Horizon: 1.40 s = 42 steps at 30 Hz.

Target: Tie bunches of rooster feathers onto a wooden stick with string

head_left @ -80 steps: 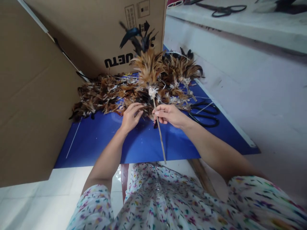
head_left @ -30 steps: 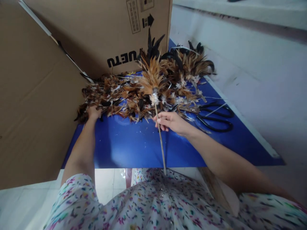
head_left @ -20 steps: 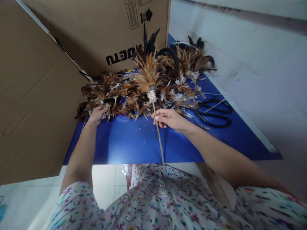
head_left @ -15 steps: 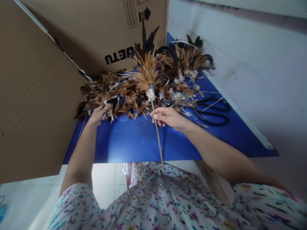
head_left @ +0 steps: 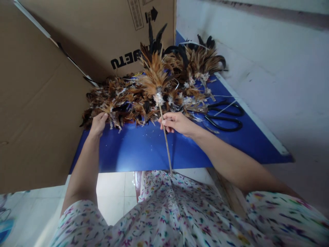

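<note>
My right hand (head_left: 173, 122) pinches the thin wooden stick of a feather duster (head_left: 165, 135) just below its head. Brown and black feathers (head_left: 154, 72) fan out at the top, above a white fluffy base, and the lower end of the stick reaches the lap. At the left front edge of a feather pile (head_left: 138, 99), my left hand (head_left: 98, 124) has its thumb and fingertips closed on some brown feathers; its other fingers are partly hidden. The pile holds many loose brown, black and white tufts.
Black-handled scissors (head_left: 227, 116) lie right of the pile on the blue tabletop (head_left: 138, 147). Larger feather bunches (head_left: 200, 61) sit behind them. Cardboard walls (head_left: 38, 103) close off the left and back, and a pale wall (head_left: 257, 68) stands at right.
My left hand has drawn slightly left, its fingers now pinched together at the pile's edge. My right hand keeps its hold on the duster stick; the whole view has shifted a little.
</note>
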### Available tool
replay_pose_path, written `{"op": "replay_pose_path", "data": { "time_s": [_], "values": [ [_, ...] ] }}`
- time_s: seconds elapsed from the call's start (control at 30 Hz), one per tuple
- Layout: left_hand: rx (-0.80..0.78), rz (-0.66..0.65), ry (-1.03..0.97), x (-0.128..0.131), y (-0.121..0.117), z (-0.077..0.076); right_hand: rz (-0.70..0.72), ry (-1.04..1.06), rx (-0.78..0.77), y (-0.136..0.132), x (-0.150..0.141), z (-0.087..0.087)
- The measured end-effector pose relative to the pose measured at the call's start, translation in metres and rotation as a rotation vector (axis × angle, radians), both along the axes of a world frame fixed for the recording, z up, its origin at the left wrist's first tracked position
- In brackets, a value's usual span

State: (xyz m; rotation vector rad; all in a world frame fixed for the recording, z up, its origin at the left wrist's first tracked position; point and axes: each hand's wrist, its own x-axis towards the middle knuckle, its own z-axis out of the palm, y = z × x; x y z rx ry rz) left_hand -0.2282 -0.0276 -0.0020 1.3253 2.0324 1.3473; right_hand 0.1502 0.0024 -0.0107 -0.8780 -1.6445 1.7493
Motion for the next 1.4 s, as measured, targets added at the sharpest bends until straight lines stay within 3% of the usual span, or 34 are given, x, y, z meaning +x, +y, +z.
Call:
{"op": "replay_pose_path", "data": {
  "time_s": [0.27,0.5,0.6,0.8,0.93,1.07,1.2,1.4],
  "values": [
    [-0.013,0.006,0.141,-0.008,-0.01,0.0,0.0,0.028,0.006,0.0,0.0,0.001],
    [-0.06,0.238,0.654,-0.001,-0.032,-0.001,0.002,0.049,-0.001,0.0,0.0,-0.001],
    [-0.175,0.261,0.776,0.008,-0.037,-0.003,0.009,0.05,0.008,0.0,0.0,-0.001],
    [-0.456,0.256,0.821,0.031,-0.036,-0.012,0.009,0.028,0.017,0.0,0.001,0.001],
    [-0.412,0.279,0.916,0.047,-0.035,-0.016,0.007,0.004,0.024,-0.001,0.001,0.001],
    [-0.444,0.208,0.907,0.057,-0.028,-0.019,0.017,0.025,0.037,-0.002,0.001,0.001],
    [-0.564,0.157,0.806,0.052,-0.021,-0.022,0.023,0.034,0.046,-0.001,0.002,0.001],
    [-0.575,0.138,0.779,0.04,-0.025,-0.024,0.017,0.042,0.055,0.0,0.002,0.001]
  ]
}}
